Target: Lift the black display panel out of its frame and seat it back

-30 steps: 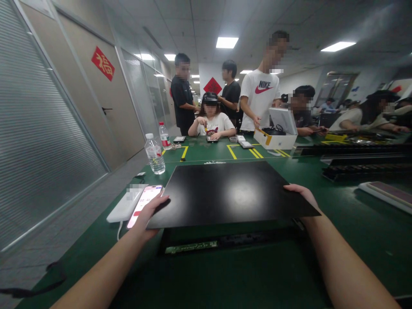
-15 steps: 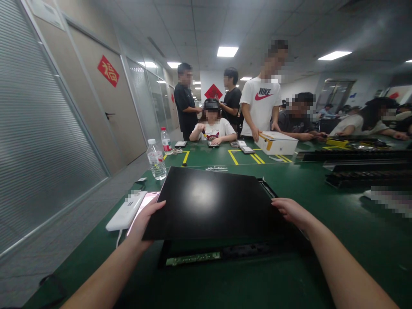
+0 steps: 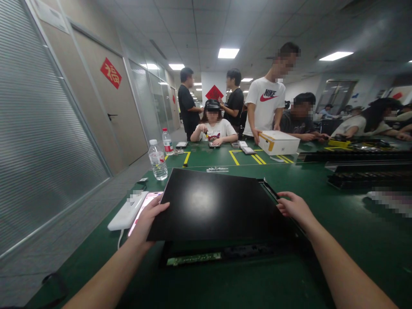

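Note:
A large flat black panel (image 3: 212, 201) lies over a dark frame on the green table (image 3: 337, 223). My left hand (image 3: 146, 223) grips the panel's near left corner, thumb on top. Along the panel's right edge my right hand (image 3: 293, 208) holds on with curled fingers. Under the panel's near edge a strip with a green circuit board (image 3: 193, 259) shows. A phone with a lit screen (image 3: 141, 209) lies just beyond my left hand.
A white power bank (image 3: 127, 211) lies left of the phone. A water bottle (image 3: 158, 159) stands behind it, another (image 3: 167, 141) farther back. Black trays (image 3: 363, 171) fill the right side. Several people work at the far end around a white box (image 3: 279, 142).
The panel has come down and shifted left, its right side lowered onto the frame. My right hand moved in and left with it. A person at the far end closed the white box's lid.

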A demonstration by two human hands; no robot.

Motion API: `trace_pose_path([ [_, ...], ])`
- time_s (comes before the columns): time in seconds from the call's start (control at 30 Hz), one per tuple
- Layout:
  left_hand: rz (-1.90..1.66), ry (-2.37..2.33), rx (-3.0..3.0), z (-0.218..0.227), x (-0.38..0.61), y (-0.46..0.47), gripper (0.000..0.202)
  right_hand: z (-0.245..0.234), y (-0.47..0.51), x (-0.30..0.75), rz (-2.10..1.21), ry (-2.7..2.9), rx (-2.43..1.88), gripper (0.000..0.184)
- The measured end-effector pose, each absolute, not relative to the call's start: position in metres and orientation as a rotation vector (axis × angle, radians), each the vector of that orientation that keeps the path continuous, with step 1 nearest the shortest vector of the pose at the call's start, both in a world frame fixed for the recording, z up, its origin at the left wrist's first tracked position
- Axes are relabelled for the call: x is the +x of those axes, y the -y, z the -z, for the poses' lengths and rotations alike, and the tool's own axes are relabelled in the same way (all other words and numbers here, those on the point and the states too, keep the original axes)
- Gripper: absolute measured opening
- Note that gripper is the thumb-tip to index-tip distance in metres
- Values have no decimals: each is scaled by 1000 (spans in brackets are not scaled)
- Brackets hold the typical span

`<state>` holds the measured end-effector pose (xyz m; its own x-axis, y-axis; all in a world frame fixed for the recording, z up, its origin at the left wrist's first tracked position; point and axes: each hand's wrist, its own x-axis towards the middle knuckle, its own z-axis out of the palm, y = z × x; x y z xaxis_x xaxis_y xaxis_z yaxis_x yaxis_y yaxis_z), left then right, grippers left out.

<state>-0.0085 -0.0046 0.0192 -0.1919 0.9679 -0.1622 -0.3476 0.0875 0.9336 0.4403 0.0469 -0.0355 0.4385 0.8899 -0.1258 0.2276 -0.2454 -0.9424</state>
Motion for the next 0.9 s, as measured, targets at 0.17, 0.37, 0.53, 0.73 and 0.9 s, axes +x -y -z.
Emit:
trace_pose_path([
  [0.17,-1401,-1162,748,-16,-4,4,49,42,-51,452,-700,1111,-1874,35],
  [0.37,-1419,-1163,736,-14,2,5,48,43,-50,455,-639,1130,-1894,36],
  [0.53,-1437,-1170,752,-10,0,3,45,45,-51,458,-610,1146,-1936,36],
  [0.73,-1410,-1183,765,-12,3,5,48,45,-51,460,-577,1126,-1931,35],
  [0.9,-1385,-1180,799,-13,6,8,50,42,-51,460,-527,1125,-1955,32],
])
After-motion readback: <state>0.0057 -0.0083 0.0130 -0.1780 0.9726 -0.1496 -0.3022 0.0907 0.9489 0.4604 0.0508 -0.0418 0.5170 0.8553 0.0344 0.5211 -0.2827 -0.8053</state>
